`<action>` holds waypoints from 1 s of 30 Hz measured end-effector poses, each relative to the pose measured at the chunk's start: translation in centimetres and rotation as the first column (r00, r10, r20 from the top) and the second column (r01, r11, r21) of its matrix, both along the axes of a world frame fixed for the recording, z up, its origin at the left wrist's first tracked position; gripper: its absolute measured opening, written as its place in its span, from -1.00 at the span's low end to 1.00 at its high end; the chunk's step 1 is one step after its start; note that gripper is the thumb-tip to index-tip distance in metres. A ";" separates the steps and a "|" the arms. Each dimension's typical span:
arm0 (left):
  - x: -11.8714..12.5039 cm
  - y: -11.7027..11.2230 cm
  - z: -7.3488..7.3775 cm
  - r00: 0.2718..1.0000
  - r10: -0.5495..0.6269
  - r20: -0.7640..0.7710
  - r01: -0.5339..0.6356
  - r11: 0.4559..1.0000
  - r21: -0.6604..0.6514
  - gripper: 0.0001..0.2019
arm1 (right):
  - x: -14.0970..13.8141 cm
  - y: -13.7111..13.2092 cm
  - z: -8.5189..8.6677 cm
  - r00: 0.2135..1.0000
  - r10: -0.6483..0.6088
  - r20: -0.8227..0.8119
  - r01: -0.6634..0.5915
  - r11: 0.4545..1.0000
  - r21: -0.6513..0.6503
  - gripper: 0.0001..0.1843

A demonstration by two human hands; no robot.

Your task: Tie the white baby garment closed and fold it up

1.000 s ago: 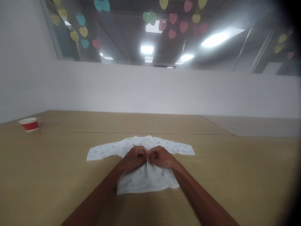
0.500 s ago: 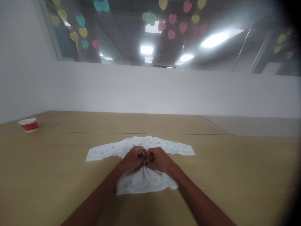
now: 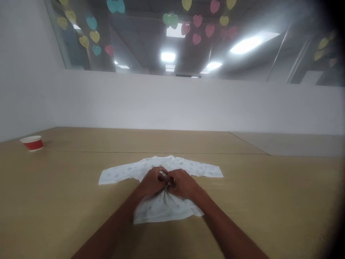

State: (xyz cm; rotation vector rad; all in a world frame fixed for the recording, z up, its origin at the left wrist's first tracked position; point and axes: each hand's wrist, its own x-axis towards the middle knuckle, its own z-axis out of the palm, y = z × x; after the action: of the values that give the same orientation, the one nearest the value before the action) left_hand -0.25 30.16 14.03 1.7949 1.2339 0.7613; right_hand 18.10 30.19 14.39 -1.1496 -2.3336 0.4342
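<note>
A small white long-sleeved shirt (image 3: 168, 212) with a faint print lies spread on the table, its sleeves stretched to both sides and its neckline away from me. At the middle of its front, my left hand (image 3: 154, 181) is closed in a pinch on the fabric. My right hand (image 3: 183, 184) pinches the cloth right beside it, the fingertips of both hands meeting. Folds run from the pinched spot down toward the hem. Whatever small part of the shirt sits between the fingertips is hidden.
The wooden table (image 3: 269, 201) reaches back to a white wall (image 3: 172, 102). A red and white paper cup (image 3: 33, 144) stands at the far left. Above the wall, heart-shaped paper notes (image 3: 197, 21) stick to a glass pane.
Both hands stay at the same spot on the shirt; the fingers have shifted only slightly. The shirt's hem by my right wrist has moved a little.
</note>
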 end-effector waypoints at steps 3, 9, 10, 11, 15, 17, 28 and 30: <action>0.2 0.1 -0.1 0.998 0.061 -0.032 -0.060 0.998 0.008 -0.67 | 0.2 0.1 0.1 0.997 0.000 -0.076 -0.008 0.995 -0.102 -0.94; 0.3 0.3 -0.7 0.996 0.084 -0.002 -0.084 0.996 0.015 -0.65 | 0.2 0.0 0.1 0.992 -0.041 -0.115 0.012 0.969 -0.246 -0.91; 0.2 0.3 -0.7 0.997 0.071 0.005 -0.071 0.997 0.012 -0.65 | 0.1 0.0 0.1 0.992 -0.053 -0.119 0.020 0.966 -0.260 -0.91; 0.2 0.3 -0.7 0.998 0.059 0.011 -0.059 0.998 0.003 -0.65 | 0.1 0.0 0.1 0.991 -0.059 -0.122 0.024 0.962 -0.272 -0.92; -0.1 0.4 -0.4 0.998 0.052 0.018 -0.051 0.998 -0.032 -0.65 | 0.1 0.2 0.4 0.987 -0.061 -0.151 0.006 0.939 -0.343 -0.92; -0.2 0.5 -0.3 0.998 0.054 0.009 -0.054 0.998 -0.036 -0.65 | 0.3 0.3 0.7 0.981 -0.054 -0.187 -0.023 0.922 -0.387 -0.92; -0.5 0.2 0.0 0.992 -0.048 -0.118 0.058 0.995 0.082 -0.79 | 0.6 0.8 -0.3 0.990 -0.107 -0.090 0.087 0.977 -0.196 -0.88; -0.7 0.2 0.2 0.988 -0.050 -0.145 0.066 0.992 0.107 -0.85 | 0.8 0.9 -0.4 0.990 -0.131 -0.047 0.123 0.981 -0.151 -0.90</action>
State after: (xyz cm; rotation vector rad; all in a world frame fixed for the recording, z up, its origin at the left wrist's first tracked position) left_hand -0.94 30.33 14.24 1.9969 1.2453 0.6913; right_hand 18.92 31.12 13.96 -1.3291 -2.1942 0.5934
